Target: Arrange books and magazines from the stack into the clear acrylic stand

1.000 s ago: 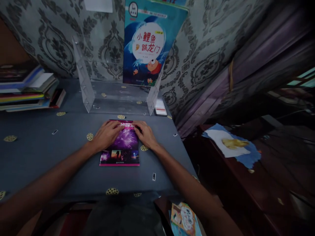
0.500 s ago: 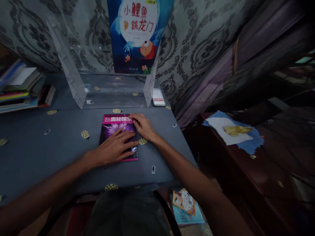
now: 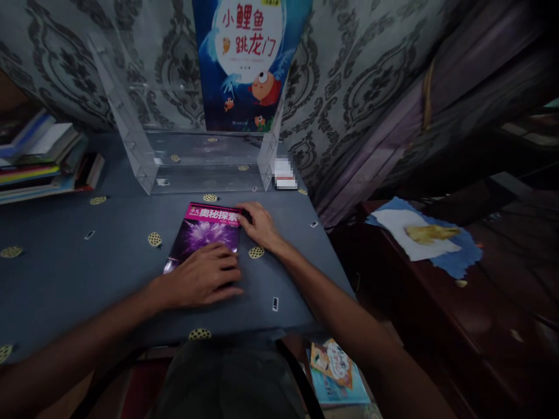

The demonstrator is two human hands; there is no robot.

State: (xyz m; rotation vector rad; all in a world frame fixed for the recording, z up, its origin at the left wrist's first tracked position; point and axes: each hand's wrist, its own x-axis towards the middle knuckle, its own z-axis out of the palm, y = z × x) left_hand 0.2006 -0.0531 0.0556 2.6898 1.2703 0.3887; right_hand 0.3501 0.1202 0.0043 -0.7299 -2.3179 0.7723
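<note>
A purple and pink book (image 3: 208, 230) lies face up on the blue-grey tablecloth (image 3: 117, 244), slightly turned. Over its lower part rests my left hand (image 3: 209, 274), its fingers spread and pointing right, hiding the near edge of the cover. The fingertips of my right hand (image 3: 258, 224) touch the book's upper right corner; that hand is curved, thumb apart from the fingers, with its palm beside the book. Behind the book stands a clear acrylic rack (image 3: 138, 157), with a blue picture book (image 3: 244, 107) upright in it.
A stack of books (image 3: 37, 160) is at the back left. A small white box (image 3: 285, 174) stands right of the rack. Further right, a blue cloth (image 3: 458, 256) lies on a dark red surface (image 3: 419, 285). More books (image 3: 338, 378) are below the table's front edge.
The purple book has turned, its lower end swinging left. My left hand has slid down toward the near edge, showing more of the cover. My right hand stays at the upper right corner.
</note>
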